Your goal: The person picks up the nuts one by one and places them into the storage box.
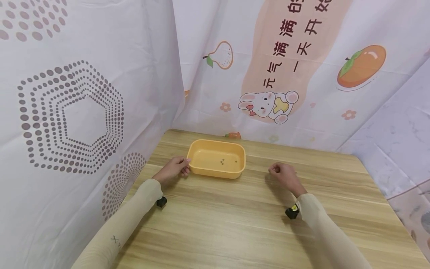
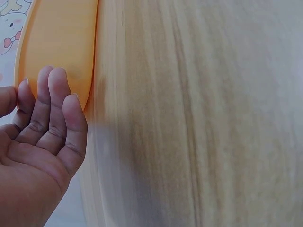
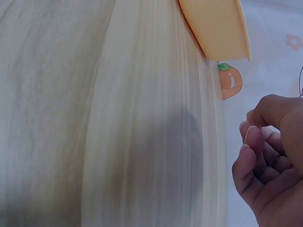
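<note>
A shallow yellow plastic tray [image 1: 201,170] with rounded corners sits on the wooden table. Several tiny dark round spots [image 1: 222,161] show on its floor, too small to make out. At the tray's left end my left hand [image 1: 175,168] pinches the rim between thumb and forefinger; in the left wrist view its other fingers [image 2: 57,113] lie loosely bent by the tray wall. My right hand [image 1: 283,175] hovers over the table, right of the tray and apart from it. Its fingers are curled with the thumb against the forefinger [image 3: 254,137], and nothing shows between them.
The wood-grain table [image 1: 215,224] stretches toward me and to the right. White printed curtains [image 1: 208,93] hang at the back and left [image 1: 141,82], and another curtain [image 1: 396,149] hangs along the right. Each wrist wears a small black camera [image 1: 291,212].
</note>
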Available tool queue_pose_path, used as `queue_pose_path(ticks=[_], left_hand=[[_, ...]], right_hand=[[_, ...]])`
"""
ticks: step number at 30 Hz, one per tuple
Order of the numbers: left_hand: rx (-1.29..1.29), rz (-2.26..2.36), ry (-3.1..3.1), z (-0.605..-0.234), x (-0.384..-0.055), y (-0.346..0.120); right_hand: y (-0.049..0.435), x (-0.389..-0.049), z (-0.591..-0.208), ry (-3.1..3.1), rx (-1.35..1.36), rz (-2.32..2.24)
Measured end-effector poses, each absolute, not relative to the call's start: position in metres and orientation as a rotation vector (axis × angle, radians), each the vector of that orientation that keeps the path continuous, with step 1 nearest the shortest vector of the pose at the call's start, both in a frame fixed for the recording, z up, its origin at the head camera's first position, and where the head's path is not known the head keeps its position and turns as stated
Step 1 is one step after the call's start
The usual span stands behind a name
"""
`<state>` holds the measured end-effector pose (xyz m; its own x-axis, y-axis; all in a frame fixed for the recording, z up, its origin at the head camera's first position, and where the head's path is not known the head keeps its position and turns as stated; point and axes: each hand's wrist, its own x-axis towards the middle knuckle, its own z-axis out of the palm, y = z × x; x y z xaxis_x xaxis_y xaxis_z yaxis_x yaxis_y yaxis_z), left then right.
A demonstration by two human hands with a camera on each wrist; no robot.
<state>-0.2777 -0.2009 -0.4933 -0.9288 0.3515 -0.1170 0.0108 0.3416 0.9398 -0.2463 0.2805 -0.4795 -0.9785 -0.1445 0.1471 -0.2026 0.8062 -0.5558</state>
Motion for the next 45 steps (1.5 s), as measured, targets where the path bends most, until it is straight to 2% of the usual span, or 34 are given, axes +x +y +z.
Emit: queue_pose_path(ticks=[45], left_hand=[[0.307,1.628,2.299,-0.489,-0.276,-0.198]], right_hand=[[0.226,-0.253,-0.466,-2.868,0.415,1.041]])
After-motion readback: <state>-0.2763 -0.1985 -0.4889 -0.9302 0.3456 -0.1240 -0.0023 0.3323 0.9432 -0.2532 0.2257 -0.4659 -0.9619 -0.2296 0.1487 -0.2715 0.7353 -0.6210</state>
